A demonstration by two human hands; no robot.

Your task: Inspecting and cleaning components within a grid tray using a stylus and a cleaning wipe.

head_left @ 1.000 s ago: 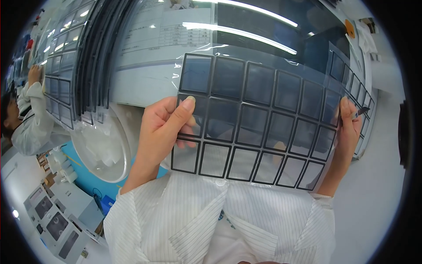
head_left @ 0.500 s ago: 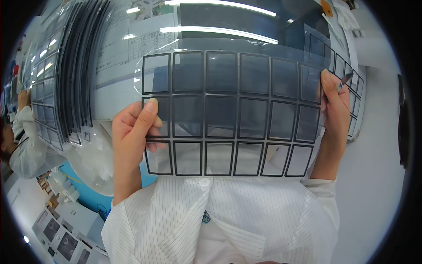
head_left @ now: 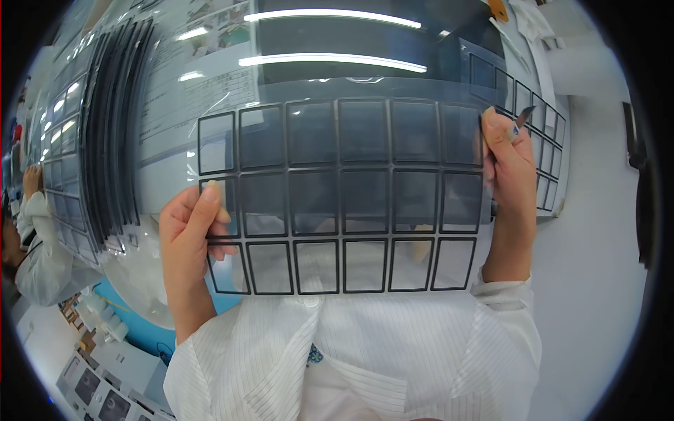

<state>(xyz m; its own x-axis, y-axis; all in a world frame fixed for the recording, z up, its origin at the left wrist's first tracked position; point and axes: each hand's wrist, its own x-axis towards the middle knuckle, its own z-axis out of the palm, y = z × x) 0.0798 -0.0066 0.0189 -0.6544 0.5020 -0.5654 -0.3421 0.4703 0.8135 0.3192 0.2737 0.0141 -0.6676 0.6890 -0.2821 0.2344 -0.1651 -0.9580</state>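
Note:
A clear plastic sheet (head_left: 319, 203) printed with three rows of black rectangular frames is stretched between my two hands in front of my chest. My left hand (head_left: 188, 223) pinches its left edge, thumb on top and fingers showing through beneath. At the upper right edge, my right hand (head_left: 511, 158) is closed on the sheet with the thumb along the border. A small pointed knife (head_left: 524, 116) also sticks out from the fingers of this hand, its handle mostly hidden. Through the sheet the dark work surface (head_left: 351, 41) and my striped white jacket (head_left: 232, 358) are visible.
Upright dark-edged sheets (head_left: 116, 133) stand in a row at the left. More framed sheets (head_left: 547, 151) lie beyond my right hand. Printed papers (head_left: 200, 98) lie under a glossy cover. Another person's sleeve (head_left: 49, 259) shows at far left, above white machines (head_left: 105, 393).
Both hands and the sheet have moved slightly left and nearer my body, and the view has shifted a little too. My hold on the sheet and the knife stays the same.

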